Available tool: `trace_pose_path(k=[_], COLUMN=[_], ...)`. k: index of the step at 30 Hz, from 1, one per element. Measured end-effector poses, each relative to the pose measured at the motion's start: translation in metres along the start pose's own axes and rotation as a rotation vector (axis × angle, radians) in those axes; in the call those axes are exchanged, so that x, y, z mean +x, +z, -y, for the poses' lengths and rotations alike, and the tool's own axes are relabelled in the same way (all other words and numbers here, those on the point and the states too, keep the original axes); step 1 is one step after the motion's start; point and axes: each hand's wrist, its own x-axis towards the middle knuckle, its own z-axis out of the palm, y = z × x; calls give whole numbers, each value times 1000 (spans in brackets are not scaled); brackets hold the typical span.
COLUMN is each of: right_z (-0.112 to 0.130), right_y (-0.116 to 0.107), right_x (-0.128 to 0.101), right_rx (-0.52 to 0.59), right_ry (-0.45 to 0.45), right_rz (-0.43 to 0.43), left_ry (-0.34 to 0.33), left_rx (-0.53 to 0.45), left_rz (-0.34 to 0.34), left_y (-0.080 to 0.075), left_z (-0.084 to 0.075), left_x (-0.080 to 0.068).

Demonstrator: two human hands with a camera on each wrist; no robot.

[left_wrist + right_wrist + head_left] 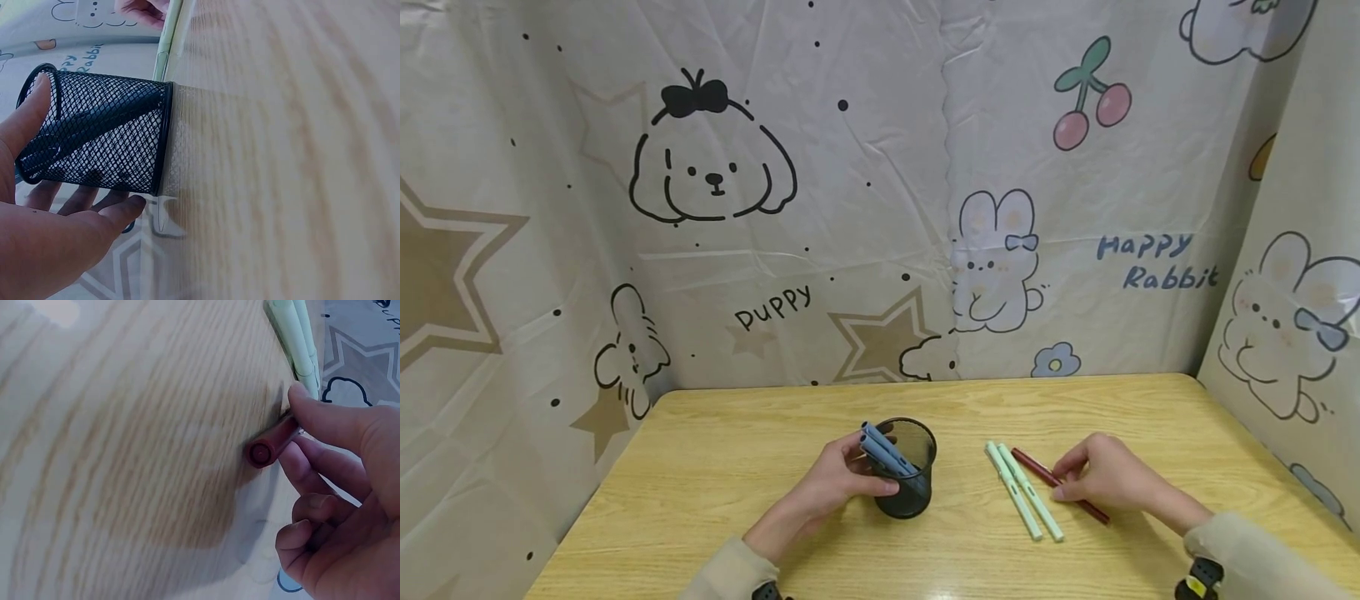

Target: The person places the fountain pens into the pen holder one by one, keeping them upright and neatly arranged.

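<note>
A black mesh pen cup (908, 467) (103, 131) stands on the wooden table (760, 442) with blue-grey pens (886, 452) leaning in it. My left hand (842, 479) (44, 206) wraps around the cup, thumb on its rim and fingers along its side. To the right lie two pale green pens (1024, 502) (292, 334) side by side and a dark red pen (1058, 486) (270, 442). My right hand (1108, 479) (340, 487) pinches the red pen between thumb and fingers while it lies on the table.
Cartoon-print fabric walls (865, 192) enclose the table at the back and both sides. The table's back edge runs just behind the cup. A dark wrist device (1198, 579) shows at the right sleeve.
</note>
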Motion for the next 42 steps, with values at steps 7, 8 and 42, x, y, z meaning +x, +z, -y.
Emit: trace_pose_path(k=[7,8,42], right_z=[6,6,10], right_y=[1,1,6], right_x=[0,0,-4], right_rx=[-12,-12,-47], right_ry=[53,59,89], right_rz=[-13,-15,-79], left_ry=[4,3,26], left_rx=[14,13,4], left_rz=[-4,-3,6], left_y=[-1,-1,2], left_z=[0,1,1], left_x=[1,1,1])
